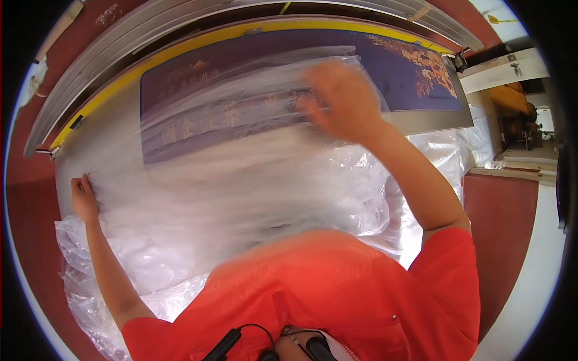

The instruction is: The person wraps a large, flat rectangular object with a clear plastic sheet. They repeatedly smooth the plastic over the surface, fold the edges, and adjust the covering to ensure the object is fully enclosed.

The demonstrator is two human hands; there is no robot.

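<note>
A sheet of clear plastic film (241, 180) lies spread over a grey work table (96, 138) and partly over a dark blue printed panel (397, 66) at the table's far side. My right hand (340, 99) is blurred, reaching out over the film near the panel's middle, and seems to grip or press the film. My left hand (83, 198) rests on the film's left edge at the table's left side, fingers bent onto it. My orange shirt (337, 295) fills the lower part of the view.
A yellow-edged rail (198, 37) and grey metal slats run along the far side of the table. More crumpled clear plastic (90, 289) hangs off the near left corner and piles at the right (457, 156). Red floor lies on both sides.
</note>
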